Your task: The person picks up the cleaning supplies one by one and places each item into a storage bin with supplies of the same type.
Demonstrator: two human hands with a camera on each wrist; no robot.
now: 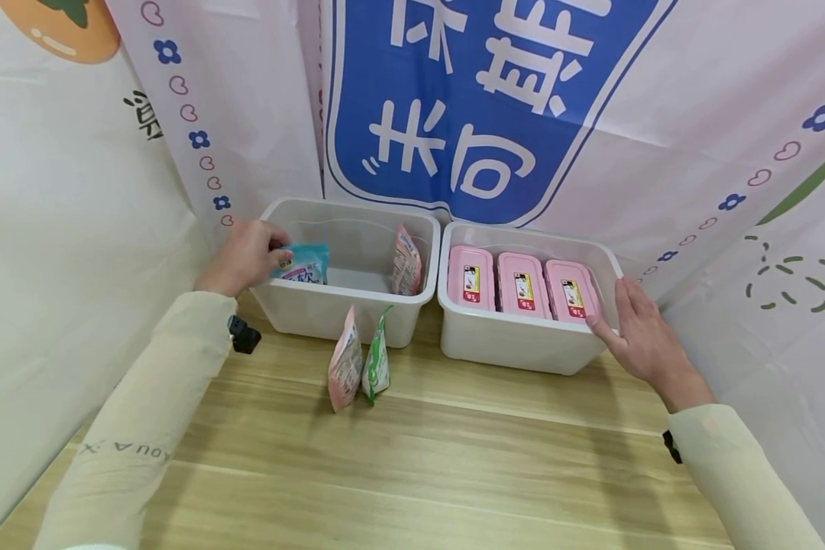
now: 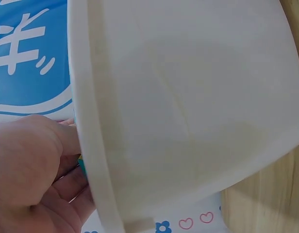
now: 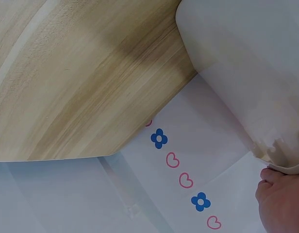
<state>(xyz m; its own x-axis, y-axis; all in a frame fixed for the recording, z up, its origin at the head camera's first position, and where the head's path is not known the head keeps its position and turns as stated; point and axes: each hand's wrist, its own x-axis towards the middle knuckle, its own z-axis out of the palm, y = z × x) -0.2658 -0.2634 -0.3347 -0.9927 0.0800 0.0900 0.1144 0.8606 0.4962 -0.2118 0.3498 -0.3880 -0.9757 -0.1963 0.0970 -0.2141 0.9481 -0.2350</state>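
Observation:
In the head view my left hand (image 1: 249, 256) reaches over the left end of the left white bin (image 1: 330, 309). Its thumb and fingers pinch the edge of a teal pouch (image 1: 309, 262) inside that bin. The left wrist view shows the bin's outer wall (image 2: 188, 107) hiding nearly all of the pouch. My right hand (image 1: 642, 332) rests at the right end of the right white bin (image 1: 509, 344), thumb by the front rim and straight fingers along the side. Three pink lidded boxes (image 1: 470, 277) stand in a row in this bin.
A pink pouch (image 1: 406, 263) leans at the right end inside the left bin. On the wooden table (image 1: 440, 473), another pink pouch (image 1: 346, 367) and a green-and-white pouch (image 1: 378, 363) stand before that bin. A printed cloth (image 1: 261, 99) hangs behind the bins.

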